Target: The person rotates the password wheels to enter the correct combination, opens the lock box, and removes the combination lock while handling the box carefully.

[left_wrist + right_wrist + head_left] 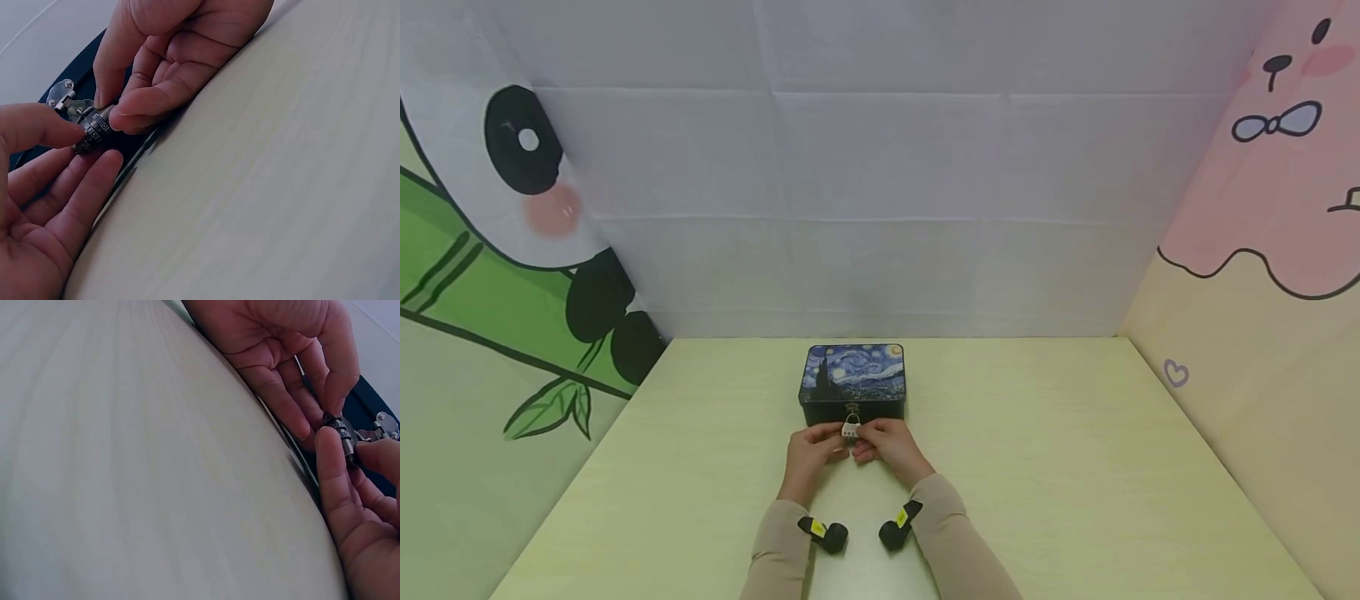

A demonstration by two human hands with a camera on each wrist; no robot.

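Observation:
A small combination padlock [850,431] with a row of number dials hangs by its shackle from the metal latch [852,408] on a tin box [853,375]. The box's lid is down and bears a swirling blue night-sky painting. My left hand [809,456] pinches one end of the padlock, a fingertip on the dials [95,129]. At the other end, my right hand [895,446] holds the padlock between thumb and finger. In the right wrist view, fingertips partly cover the padlock [342,434]. The digits are too small to read surely.
The box stands near the back middle of a pale wood-grain table [1037,467]. Behind it rises a white cloth wall [880,167]. Painted side panels flank the table, green [490,283] at left and pink and cream [1262,225] at right. Black wrist cameras [831,537] sit on both sleeves.

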